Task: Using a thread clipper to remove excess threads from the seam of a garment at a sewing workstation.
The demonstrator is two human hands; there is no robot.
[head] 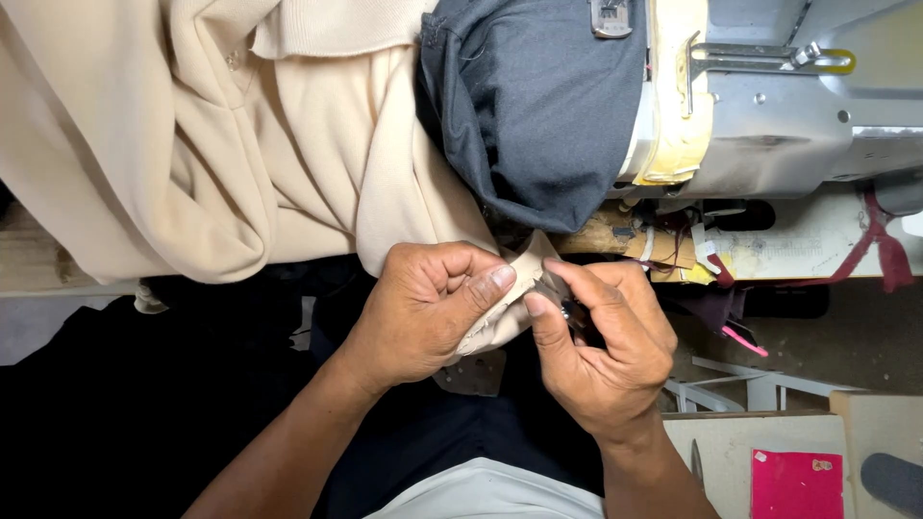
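Right between the two hands sat a folded edge of the cream garment [317,192], its corner pointing to the far right toward the sewing machine [788,125]. The left hand [423,308] pinched that edge from the left, thumb pressed on top. The right hand [606,346] was closed on a small dark tool [569,309], its tip touching the cloth just right of the left thumb.

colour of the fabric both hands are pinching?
Cream/beige fabric, pinched by left hand and right hand; head view.
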